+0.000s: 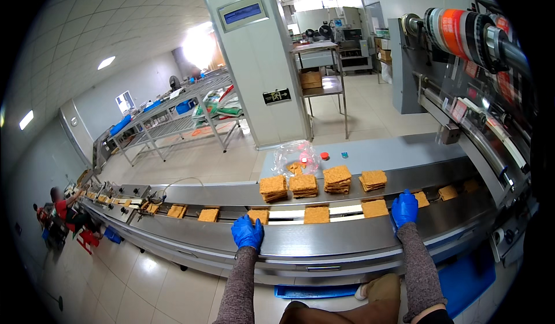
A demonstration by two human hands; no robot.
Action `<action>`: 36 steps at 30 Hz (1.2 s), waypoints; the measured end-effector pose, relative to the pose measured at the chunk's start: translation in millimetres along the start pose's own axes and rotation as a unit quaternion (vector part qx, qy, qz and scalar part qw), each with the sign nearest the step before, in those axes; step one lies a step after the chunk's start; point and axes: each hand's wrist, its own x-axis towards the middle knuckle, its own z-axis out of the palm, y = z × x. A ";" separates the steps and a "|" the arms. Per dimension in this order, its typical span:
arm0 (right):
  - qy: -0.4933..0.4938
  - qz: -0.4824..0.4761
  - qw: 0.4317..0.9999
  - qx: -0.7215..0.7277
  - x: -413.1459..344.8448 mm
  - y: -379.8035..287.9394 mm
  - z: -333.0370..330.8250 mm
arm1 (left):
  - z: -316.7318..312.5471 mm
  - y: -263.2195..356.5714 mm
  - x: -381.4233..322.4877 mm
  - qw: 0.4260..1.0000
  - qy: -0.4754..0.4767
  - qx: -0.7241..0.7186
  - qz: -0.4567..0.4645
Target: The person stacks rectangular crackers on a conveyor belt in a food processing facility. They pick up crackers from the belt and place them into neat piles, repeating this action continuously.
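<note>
My left hand (247,233), in a blue glove, rests at the near steel edge of a conveyor, thumb apart from the fingers. Its fingertips overlap the near side of a square brown food piece (260,215); whether they touch it is unclear. My right hand (405,209), gloved alike, reaches over the conveyor between one square piece (375,208) and another (421,199). What lies under its fingers is hidden. Between my hands another square piece (317,214) lies on the conveyor. Beyond it, stacks of squares (273,188) stand on the steel ledge.
A clear plastic bag (288,155) with broken pieces lies behind the stacks, near a red cap (324,156). Right of me stands a wrapping machine with a printed film roll (455,33). Blue trays (468,280) lie below. A person (65,211) sits at the conveyor's far left.
</note>
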 end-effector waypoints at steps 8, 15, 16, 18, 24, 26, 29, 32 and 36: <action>-0.045 0.124 0.990 0.051 -5.1 20.6 1.7 | 15.7 2.7 6.9 1.000 -0.016 -0.001 -0.014; 0.064 0.155 0.983 0.068 9.0 -2.8 13.5 | -1.7 -5.5 10.1 0.984 -0.141 -0.009 -0.105; 0.034 0.133 0.989 0.060 9.4 -4.7 20.3 | -7.8 -2.4 5.9 0.991 -0.103 -0.035 -0.075; 0.018 0.041 0.998 0.053 4.3 -1.3 28.8 | 1.3 -3.5 -2.3 0.997 -0.025 -0.061 -0.032; -0.029 0.103 0.992 0.062 0.6 7.0 25.3 | -66.0 48.6 -5.7 0.993 -0.035 0.008 0.111; -0.024 0.109 0.992 0.061 0.9 12.3 29.4 | -50.2 36.7 -5.0 0.990 0.013 -0.011 0.143; -0.010 0.143 0.988 0.063 2.0 11.5 24.3 | -52.4 47.3 0.0 0.980 -0.166 0.108 0.037; 0.032 0.183 0.982 0.024 2.4 -2.4 -0.5 | -70.5 54.2 -6.1 0.969 -0.203 0.135 0.037; -0.047 0.085 0.995 -0.030 4.3 -0.7 4.2 | -79.7 64.4 -4.8 0.970 -0.218 0.104 0.029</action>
